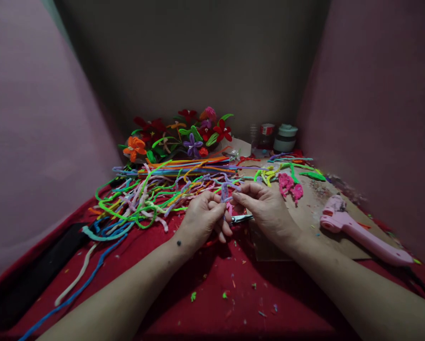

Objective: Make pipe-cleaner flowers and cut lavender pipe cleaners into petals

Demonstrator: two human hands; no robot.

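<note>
Between my fingertips is a short lavender pipe cleaner (225,191), bent into a narrow loop. My left hand (204,214) pinches its lower left side, while the other fingers curl below. On the right, my right hand (269,208) grips the free end between thumb and forefinger. Metal scissors (242,218) show partly beneath the two hands; whether they lie on the cloth or touch a hand, I cannot tell. A large heap of loose, many-coloured pipe cleaners (155,194) spreads just beyond my left hand.
A pink glue gun (368,239) rests on a cardboard sheet (304,237) to the right, near pink fuzzy pieces (290,187). Pipe-cleaner flowers (193,144) stand at the back, left of a lidded cup (285,138). Scraps dot the red cloth (205,303). A black strip (38,279) lies left.
</note>
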